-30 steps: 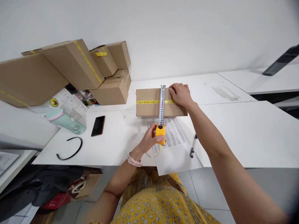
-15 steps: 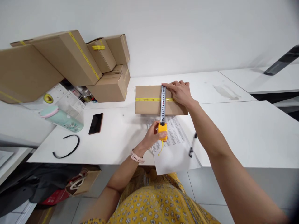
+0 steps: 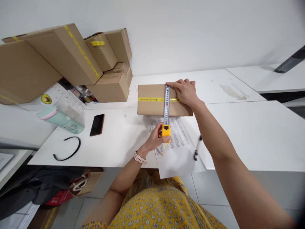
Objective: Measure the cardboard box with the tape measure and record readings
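Note:
A brown cardboard box (image 3: 150,108) with yellow tape along its top lies on the white table. My left hand (image 3: 154,138) is closed around the yellow case of a tape measure (image 3: 166,133), just in front of the box's near edge. Its blade (image 3: 167,105) is pulled out across the box top, from near edge to far edge. My right hand (image 3: 187,92) rests on the box's right part, fingers bent over the far edge, with the index finger pressing the blade's end there. A printed sheet (image 3: 176,162) lies partly under the box and my left hand.
A pen (image 3: 197,148) lies at the sheet's right. Leftward are a phone (image 3: 97,125), a black headband-like loop (image 3: 73,152) and a mint bottle (image 3: 62,119) on its side. Stacked cardboard boxes (image 3: 109,89) stand at the back left. A dark object (image 3: 290,60) is far right.
The view has shifted slightly. Both hands, the tape measure and the box keep nearly the same places relative to one another.

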Demonstrator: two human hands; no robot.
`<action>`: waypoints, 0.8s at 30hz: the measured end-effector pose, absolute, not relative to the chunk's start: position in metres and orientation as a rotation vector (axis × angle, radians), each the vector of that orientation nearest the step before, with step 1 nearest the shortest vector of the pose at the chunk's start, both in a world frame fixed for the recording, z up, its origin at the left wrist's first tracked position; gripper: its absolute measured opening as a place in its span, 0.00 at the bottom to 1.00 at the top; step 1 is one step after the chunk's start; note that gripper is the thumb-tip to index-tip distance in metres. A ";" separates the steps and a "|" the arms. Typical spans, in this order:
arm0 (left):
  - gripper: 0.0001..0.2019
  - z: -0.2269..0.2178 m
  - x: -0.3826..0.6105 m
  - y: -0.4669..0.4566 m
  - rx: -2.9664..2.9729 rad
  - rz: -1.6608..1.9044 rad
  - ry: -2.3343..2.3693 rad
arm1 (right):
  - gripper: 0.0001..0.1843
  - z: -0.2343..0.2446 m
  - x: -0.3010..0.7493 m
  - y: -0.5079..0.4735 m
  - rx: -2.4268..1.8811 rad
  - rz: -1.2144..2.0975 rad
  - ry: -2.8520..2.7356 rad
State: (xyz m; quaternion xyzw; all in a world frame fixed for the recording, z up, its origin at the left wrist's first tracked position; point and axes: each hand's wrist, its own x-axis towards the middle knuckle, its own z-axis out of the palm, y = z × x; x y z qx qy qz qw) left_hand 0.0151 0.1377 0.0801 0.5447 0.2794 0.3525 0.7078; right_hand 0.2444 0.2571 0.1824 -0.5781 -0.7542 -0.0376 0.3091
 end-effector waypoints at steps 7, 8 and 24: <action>0.31 0.077 0.013 0.139 1.219 0.760 0.621 | 0.30 0.182 0.244 0.256 -1.531 -0.132 -1.995; 0.30 0.076 0.013 0.139 1.226 0.762 0.617 | 0.30 0.182 0.245 0.256 -1.530 -0.133 -1.998; 0.38 0.066 -0.032 0.056 1.335 0.669 0.679 | 0.32 0.157 0.225 0.187 -1.649 -0.138 -1.998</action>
